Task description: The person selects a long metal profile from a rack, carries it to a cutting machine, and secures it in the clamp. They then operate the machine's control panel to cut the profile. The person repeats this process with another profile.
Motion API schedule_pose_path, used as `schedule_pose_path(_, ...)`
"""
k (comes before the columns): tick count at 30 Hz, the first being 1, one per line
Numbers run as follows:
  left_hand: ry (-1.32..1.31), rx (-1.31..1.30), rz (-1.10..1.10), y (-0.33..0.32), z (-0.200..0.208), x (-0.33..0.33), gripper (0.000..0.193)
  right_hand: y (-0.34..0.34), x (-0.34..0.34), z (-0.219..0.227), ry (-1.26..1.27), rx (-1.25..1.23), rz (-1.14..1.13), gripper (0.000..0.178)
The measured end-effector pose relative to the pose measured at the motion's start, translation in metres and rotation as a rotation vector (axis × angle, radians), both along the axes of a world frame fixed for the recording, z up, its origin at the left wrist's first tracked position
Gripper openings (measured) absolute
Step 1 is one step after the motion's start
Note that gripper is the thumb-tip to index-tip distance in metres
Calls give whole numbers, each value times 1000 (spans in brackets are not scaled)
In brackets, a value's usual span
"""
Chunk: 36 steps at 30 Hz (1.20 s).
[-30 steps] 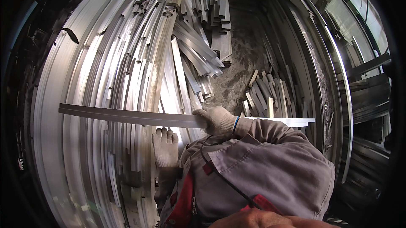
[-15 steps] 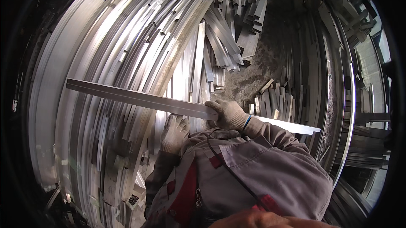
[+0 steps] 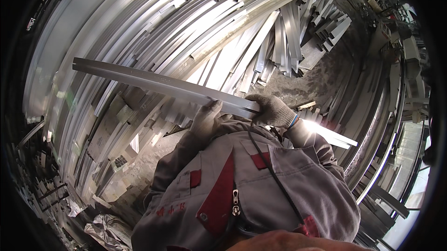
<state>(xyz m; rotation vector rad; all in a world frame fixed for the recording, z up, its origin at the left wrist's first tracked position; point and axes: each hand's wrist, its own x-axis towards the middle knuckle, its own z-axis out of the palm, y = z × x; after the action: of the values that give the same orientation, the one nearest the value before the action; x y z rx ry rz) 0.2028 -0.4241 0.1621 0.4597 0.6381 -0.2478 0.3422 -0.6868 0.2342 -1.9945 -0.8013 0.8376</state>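
A long grey metal profile (image 3: pixel 158 85), with a lengthwise groove, slants across in front of my chest, from the upper left down to the right. My right hand (image 3: pixel 274 111), in a knitted work glove with a blue cuff edge, is wrapped round it. My left hand (image 3: pixel 205 119), gloved too, grips the profile's lower edge left of the right one; most of its fingers are hidden under the metal. Past my right wrist the profile's bright end (image 3: pixel 333 135) sticks out beside my sleeve.
Long silvery metal profiles (image 3: pixel 135 32) lie in dense rows at the left. Shorter offcuts (image 3: pixel 286 39) are heaped on the floor (image 3: pixel 302 83) ahead. More dark lengths (image 3: pixel 368 92) stand along the right side. Crumpled sheeting (image 3: pixel 108 230) lies at the lower left.
My left hand has risen from below the profile and now holds its lower edge. The profile's left end has come up a little. The whole view has turned, shifting the stacks.
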Motion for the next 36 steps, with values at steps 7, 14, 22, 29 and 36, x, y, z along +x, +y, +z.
schedule_pose_path(7, -62, 165, 166, 19, -3, -16, 30, -38, -15, 24, -357, -274, -240, 47)
schedule_pose_path(14, -131, 529, 237, 69, -33, -37, 41, -107, -24, 38, -725, -274, -603, 42)
schedule_pose_path(22, 10, 297, 606, 95, -34, -24, 44, -203, 39, -5, -746, -430, -1017, 45)
schedule_pose_path(29, 64, 287, 750, 140, -84, 23, 60, -251, 55, -77, -435, -126, -1178, 25)
schedule_pose_path(36, 178, 253, 863, 225, -139, 78, 63, -288, 21, -109, -275, -12, -1289, 42)
